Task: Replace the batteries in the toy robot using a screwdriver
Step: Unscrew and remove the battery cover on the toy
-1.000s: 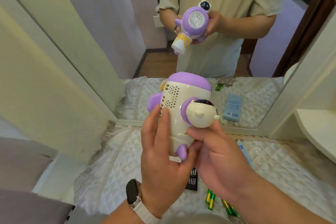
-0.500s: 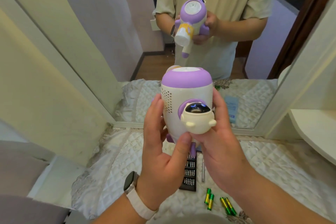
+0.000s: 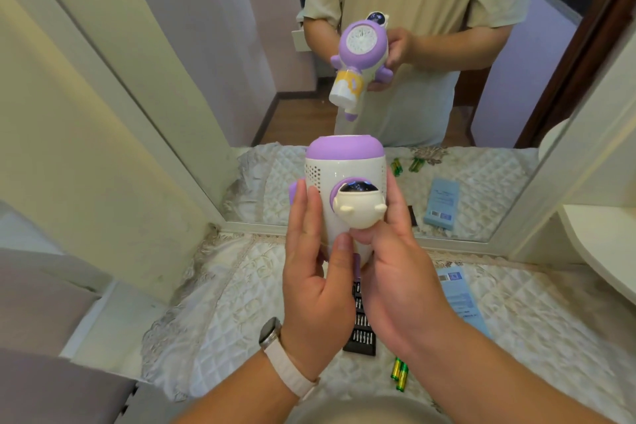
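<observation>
The toy robot point(image 3: 344, 175), cream with a purple cap and a small round figure on its front, is held upright above the table in front of a mirror. My left hand point(image 3: 315, 268) holds its left side with fingers extended along the body and the thumb on the front. My right hand point(image 3: 395, 262) grips the right side and underside, thumb under the small figure. A black screwdriver bit case point(image 3: 359, 323) lies on the table below my hands, partly hidden. Green batteries point(image 3: 399, 373) lie near the front edge. No screwdriver shows.
A quilted white cloth point(image 3: 213, 313) covers the table. A light blue box point(image 3: 459, 303) lies to the right. The mirror point(image 3: 499, 165) stands right behind the toy and reflects a person holding it. A cream shelf point(image 3: 605, 251) juts in at the right.
The toy has been turned from tilted to upright, so the small figure now faces me. Both hands shifted to its sides. The view dropped, showing more of the bit case.
</observation>
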`<state>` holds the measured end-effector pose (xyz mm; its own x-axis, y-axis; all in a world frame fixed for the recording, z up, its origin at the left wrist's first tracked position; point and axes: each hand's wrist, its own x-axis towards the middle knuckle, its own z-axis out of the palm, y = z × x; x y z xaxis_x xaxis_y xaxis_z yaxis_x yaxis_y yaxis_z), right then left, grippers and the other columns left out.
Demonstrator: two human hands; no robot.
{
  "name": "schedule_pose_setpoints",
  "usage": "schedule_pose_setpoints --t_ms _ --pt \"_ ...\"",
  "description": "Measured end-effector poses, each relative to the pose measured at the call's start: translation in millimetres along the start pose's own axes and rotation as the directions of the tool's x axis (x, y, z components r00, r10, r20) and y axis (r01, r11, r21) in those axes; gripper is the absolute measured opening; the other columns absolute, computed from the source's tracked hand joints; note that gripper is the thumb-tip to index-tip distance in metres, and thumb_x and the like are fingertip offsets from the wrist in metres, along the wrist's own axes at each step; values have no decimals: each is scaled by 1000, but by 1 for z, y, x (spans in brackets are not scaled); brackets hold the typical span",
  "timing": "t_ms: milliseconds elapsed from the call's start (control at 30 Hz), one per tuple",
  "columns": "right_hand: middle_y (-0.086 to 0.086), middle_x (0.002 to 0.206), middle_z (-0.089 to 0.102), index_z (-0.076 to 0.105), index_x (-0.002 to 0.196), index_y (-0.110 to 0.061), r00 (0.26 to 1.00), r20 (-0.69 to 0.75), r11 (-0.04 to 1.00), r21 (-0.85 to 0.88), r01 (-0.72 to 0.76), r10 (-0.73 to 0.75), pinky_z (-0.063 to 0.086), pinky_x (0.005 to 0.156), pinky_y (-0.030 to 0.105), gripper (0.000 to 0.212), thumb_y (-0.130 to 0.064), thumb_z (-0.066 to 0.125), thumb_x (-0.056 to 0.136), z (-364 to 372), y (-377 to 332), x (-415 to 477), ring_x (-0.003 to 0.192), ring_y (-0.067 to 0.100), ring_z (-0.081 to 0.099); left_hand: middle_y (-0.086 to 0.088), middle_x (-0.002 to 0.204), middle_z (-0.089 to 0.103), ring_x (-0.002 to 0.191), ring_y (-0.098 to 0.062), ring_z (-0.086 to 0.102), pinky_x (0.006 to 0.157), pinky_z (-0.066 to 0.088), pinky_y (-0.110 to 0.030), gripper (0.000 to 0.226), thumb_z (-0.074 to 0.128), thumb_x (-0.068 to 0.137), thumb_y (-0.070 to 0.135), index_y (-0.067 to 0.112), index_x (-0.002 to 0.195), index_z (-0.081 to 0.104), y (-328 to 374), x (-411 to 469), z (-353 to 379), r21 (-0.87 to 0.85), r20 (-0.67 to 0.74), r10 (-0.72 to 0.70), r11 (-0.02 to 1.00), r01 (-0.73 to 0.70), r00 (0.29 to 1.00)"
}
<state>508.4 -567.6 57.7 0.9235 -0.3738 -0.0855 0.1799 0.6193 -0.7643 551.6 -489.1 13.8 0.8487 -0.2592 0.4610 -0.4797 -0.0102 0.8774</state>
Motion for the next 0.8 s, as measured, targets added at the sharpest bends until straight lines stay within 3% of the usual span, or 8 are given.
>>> schedule_pose_setpoints --t_ms 67,200,500,567,667,733,800 --pt "-7 127 64 35 142 -47 1000 -23 1000 3 10 -9 24 109 67 71 -1 47 89 2 3 4 125 34 53 22 161 18 135 -55 32 93 35 -79 57 47 95 33 52 146 29 -1 0 3 -5 -17 -21 1000 21 1000" --pt "-6 125 66 39 140 -47 998 -47 999 -6 37 -38 24 107 70 73 -6 49 79 4 6 12 123 34 55 22 160 18 148 -30 25 103 34 -73 57 45 95 32 57 144 28 -3 4 7 -10 -53 -42 999 41 998" --pt "4 125 66 48 135 -43 996 -90 1000 -8 -1 0 23 103 75 57 -9 45 88 0 23 32 124 45 50 34 155 16 147 3 13 117 30 -48 56 42 93 35 64 138 29 -13 4 14 7 -80 -77 997 78 994" --pt "5 123 67 48 135 -42 995 -98 1000 2 -25 25 29 105 70 57 -10 45 88 -3 28 34 122 43 53 37 154 16 147 5 12 118 30 -48 55 42 91 38 68 136 28 -17 2 14 -5 -78 -114 993 114 990" --pt "6 121 68 50 133 -42 994 -101 999 -6 -45 44 38 91 52 57 -8 45 87 -6 35 36 121 45 52 40 153 15 147 5 10 119 28 -48 55 41 90 40 68 135 27 -24 -1 13 -14 -73 -144 990 144 987" --pt "8 120 68 52 131 -43 993 -101 998 -7 -58 57 37 90 53 58 -7 45 86 -8 38 37 121 48 50 40 153 15 147 6 10 118 28 -49 55 41 89 41 71 134 27 -27 -3 12 -17 -66 -166 986 165 984" --pt "9 120 68 53 130 -43 993 -100 998 7 -61 61 36 99 62 57 -6 43 87 -10 41 38 122 48 50 40 153 15 147 6 10 117 30 -52 56 42 88 42 72 132 27 -30 -4 11 -23 -58 -185 983 184 981"
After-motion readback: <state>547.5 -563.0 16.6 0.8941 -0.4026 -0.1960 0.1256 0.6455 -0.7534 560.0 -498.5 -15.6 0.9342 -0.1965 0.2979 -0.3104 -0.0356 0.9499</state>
